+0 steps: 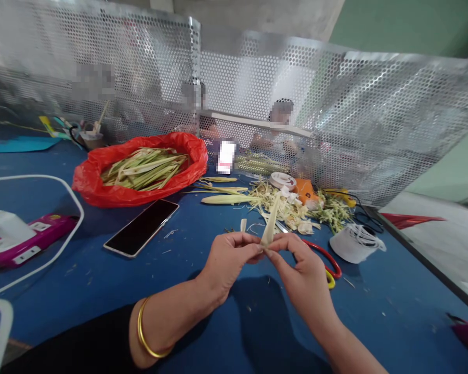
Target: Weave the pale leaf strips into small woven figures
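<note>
Over the near middle of the blue, flat-topped worktop (203,226), the person's left hand (228,262) and right hand (304,266) are meeting around a pale, straw-coloured, tapering strip of dry leaf (272,223). Each hand is pinching narrowly, thumb against finger, at the strip's lower end, while its free tip is pointing up and away, leaning slightly right. Exactly how the end is folded I'm not making out, as the fingers are covering it.

To my eye, handling this well is calling for a light, even pinch: one hand steadying the base, the other pressing creases along the fibres, since dry leaf is likely to split if twisted sharply. The red-and-yellow-handled metal scissors (327,254) are lying just past the right hand, partly hidden by it, so its knuckles are wanting some care. Farther off, a crinkled red plastic bag (85,179) is holding long greenish-yellow leaf strips (148,167), well apart from the work.
</note>
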A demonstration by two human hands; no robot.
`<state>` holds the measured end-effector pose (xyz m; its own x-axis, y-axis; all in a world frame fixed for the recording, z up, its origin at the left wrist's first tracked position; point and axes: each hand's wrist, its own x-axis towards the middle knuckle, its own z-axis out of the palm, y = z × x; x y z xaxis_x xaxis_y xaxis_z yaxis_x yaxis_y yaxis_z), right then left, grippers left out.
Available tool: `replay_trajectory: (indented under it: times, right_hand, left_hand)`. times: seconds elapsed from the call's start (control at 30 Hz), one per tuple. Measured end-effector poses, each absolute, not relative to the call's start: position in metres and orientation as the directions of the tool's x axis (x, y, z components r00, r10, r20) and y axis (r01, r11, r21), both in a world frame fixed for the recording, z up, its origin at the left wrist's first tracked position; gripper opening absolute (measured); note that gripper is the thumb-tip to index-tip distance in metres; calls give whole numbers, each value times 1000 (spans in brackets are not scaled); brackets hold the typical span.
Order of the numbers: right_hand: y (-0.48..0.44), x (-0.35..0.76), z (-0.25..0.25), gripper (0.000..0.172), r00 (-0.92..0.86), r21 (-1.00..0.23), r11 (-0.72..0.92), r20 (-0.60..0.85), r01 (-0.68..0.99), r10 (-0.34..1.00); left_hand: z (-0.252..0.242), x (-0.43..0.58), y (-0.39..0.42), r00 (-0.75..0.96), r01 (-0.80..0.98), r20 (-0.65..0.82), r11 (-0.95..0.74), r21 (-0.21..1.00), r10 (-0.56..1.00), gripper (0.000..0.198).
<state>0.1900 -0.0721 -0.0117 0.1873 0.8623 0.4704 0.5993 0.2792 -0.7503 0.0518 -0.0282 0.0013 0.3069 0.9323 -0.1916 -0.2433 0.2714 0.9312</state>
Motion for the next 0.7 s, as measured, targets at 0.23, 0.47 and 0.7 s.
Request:
replay_trajectory:
  times: [0.23,0.47,0.7]
  right_hand:
    - [-67,189,-16,9,268,-892,174,304,417,914]
    - [-65,191,-21,13,299,-912,181,300,369,906]
    - [-64,193,-22,17,304,-955,169,240,243,922]
  left_hand:
    - [-1,53,-29,306,-208,-184,254,944,934,12]
    - [-1,52,-29,357,-148,-130,193,970,925,24]
    - [0,54,-30,316,-207,-135,207,956,939,13]
